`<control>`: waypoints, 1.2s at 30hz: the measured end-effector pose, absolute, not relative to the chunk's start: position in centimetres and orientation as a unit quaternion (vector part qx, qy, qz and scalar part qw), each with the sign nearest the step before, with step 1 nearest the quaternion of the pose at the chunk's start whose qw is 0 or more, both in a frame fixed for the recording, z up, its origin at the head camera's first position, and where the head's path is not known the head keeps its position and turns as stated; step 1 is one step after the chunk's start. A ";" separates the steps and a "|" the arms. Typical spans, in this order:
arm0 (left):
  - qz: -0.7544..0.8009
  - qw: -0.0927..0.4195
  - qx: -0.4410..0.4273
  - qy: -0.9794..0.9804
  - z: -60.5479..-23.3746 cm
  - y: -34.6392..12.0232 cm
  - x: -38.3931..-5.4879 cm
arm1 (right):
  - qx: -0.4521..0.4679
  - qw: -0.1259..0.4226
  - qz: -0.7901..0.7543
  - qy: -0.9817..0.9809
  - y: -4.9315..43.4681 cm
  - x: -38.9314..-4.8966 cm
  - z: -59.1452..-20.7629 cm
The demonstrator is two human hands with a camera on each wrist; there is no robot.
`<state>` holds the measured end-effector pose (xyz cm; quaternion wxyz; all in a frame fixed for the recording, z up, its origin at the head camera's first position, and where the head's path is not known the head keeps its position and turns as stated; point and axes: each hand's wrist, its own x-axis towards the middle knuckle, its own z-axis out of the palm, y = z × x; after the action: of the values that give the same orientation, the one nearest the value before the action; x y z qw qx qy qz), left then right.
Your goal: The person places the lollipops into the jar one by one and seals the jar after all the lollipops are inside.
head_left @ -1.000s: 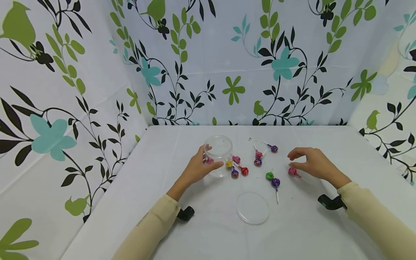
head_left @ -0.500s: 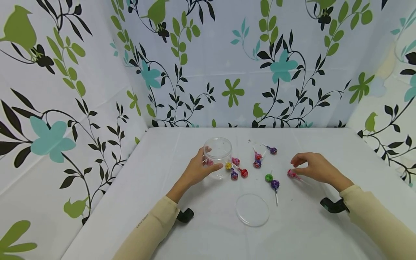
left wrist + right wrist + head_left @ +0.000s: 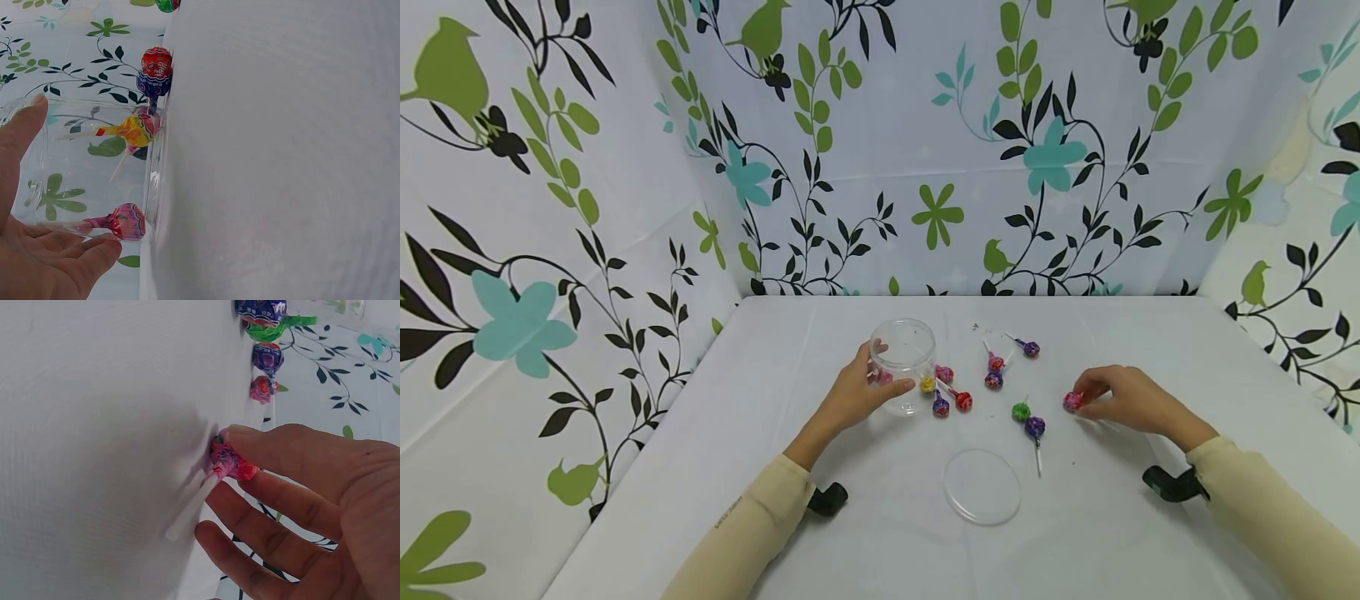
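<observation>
One clear, round plastic jar (image 3: 904, 357) stands left on the white tabletop (image 3: 865, 550), probably light, stiff and slippery, best held round its wall; well rightward, a pink-wrapped ball lollipop (image 3: 1072, 402) looks light and hard-headed. The left grip (image 3: 852, 392) curls round the jar; the right grip (image 3: 1126, 402), knuckles up, pinches the lollipop's head near the tabletop.

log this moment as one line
left hand: grips clear jar | right hand: pinches pink lollipop | inside jar: yellow lollipop, another pink one | lid: off, on table
</observation>
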<state>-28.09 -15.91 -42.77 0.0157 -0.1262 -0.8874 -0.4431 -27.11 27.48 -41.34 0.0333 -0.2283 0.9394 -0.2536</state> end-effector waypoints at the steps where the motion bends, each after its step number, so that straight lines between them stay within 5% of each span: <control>1: -0.443 0.017 -0.127 -0.887 -42.8 -15.9 -28.1 | -0.229 0.032 -0.253 0.939 27.5 -27.1 -41.4; 36: -0.443 0.019 -0.130 -0.887 -42.6 -15.9 -27.9 | -0.216 -0.014 -0.264 0.940 27.2 -26.7 -42.0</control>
<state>-27.89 -15.90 -42.64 0.0192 -0.1302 -0.8867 -0.4432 -26.75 27.23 -41.96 -0.0135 -0.2165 0.9397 -0.2644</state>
